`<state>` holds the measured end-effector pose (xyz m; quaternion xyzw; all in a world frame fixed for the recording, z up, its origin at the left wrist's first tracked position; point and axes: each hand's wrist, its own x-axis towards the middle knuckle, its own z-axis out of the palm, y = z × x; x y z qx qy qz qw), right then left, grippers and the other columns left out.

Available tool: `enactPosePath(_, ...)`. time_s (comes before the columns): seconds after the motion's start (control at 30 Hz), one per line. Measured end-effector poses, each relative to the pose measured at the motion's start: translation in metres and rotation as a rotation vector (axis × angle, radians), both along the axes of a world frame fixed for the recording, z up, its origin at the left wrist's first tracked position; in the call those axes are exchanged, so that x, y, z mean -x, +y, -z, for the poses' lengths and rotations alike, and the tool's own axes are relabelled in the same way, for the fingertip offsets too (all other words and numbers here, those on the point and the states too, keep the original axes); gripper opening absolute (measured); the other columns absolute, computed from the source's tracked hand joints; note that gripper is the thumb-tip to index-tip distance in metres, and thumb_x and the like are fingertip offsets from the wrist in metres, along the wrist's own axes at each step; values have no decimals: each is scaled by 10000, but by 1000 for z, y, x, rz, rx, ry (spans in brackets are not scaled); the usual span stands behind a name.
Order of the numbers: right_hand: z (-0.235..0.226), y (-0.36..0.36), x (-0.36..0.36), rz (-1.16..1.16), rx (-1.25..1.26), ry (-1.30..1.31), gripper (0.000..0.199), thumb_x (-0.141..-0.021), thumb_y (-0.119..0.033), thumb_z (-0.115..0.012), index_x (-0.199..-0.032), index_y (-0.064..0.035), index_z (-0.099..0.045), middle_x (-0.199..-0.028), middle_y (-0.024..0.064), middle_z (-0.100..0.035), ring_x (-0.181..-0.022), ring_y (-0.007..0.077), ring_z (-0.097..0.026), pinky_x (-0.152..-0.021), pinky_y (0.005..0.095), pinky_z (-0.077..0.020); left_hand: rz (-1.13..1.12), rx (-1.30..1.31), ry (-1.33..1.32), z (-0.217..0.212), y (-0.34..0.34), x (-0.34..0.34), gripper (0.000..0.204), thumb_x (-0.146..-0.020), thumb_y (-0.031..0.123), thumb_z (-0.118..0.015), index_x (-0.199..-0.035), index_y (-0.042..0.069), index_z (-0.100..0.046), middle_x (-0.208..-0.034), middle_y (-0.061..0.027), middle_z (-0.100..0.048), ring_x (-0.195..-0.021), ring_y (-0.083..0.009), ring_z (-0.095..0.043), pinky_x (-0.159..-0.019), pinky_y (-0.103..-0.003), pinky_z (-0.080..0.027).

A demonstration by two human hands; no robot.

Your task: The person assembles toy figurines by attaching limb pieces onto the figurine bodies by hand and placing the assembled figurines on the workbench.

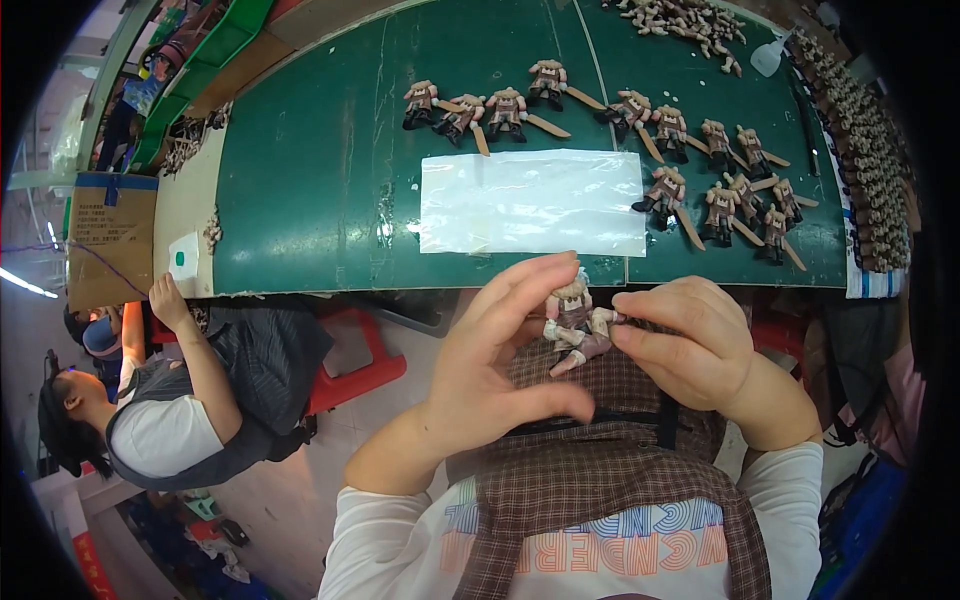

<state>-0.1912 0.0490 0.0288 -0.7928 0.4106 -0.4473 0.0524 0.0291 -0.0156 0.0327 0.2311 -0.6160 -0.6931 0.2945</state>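
In front of my chest, just off the table's near edge, my left hand [490,350] curls around a small toy figure [572,308] in brown and pale tones. Its thumb is stretched out below the figure. From the other side my right hand [690,340] pinches a small pale and brownish piece [600,328] between thumb and fingers, against the figure. Whether that piece is joined to the figure I cannot tell. Beyond my hands, a white plastic sheet [530,205] lies flat on the green table [300,190].
Several similar figures [505,112] with tan blade-like strips lie behind and right of the sheet. Small pale parts [690,25] are heaped at the back. Dense rows of figures [860,150] line the right side. A co-worker [165,430] sits at left, near a cardboard box [110,240].
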Motion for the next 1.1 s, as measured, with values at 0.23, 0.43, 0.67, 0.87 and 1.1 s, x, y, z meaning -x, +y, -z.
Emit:
enactPosePath(0.23,-4,6,-3,-21,72,50,265,-687,-102,-705,-931,3,-700,-1004,165,-666,-780,238,-664,-615,315,-520,43,-191,189,15,-2,-6,579,-909,228,-664,-1378,-41,-456,-1397,-225,-485,-1251,-276,-519,-1046,-380,-423)
enactPosePath(0.43,-11,-4,-7,7,-81,34,247,-699,-47,-725,-943,-11,-698,-997,138,-669,-777,243,-666,-627,315,-523,-166,-335,167,21,3,2,556,-927,274,-636,-1354,-45,-474,-1335,-227,-541,-1172,-277,-586,-1003,-381,-473)
enactPosePath(0.67,-1,-10,-17,68,-216,-63,328,-724,19,-729,-1046,-24,-684,-964,111,-671,-780,255,-660,-641,314,-526,-274,-525,185,28,9,8,551,-948,271,-605,-1380,-32,-447,-1341,-203,-541,-1213,-243,-554,-1032,-361,-444)
enactPosePath(0.87,17,-7,-20,73,-230,-48,390,-732,8,-711,-1117,-17,-657,-975,107,-623,-829,250,-626,-684,325,-518,-323,-512,176,33,19,11,506,-973,245,-571,-1390,-11,-442,-1371,-176,-524,-1226,-219,-537,-1039,-352,-429)
enactPosePath(1.1,25,-5,-28,118,-158,-14,519,-698,-54,-748,-1193,4,-606,-1048,121,-582,-880,272,-601,-755,356,-499,-337,-660,233,35,24,15,435,-996,164,-532,-1392,8,-444,-1369,-129,-531,-1189,-162,-542,-1022,-284,-439)
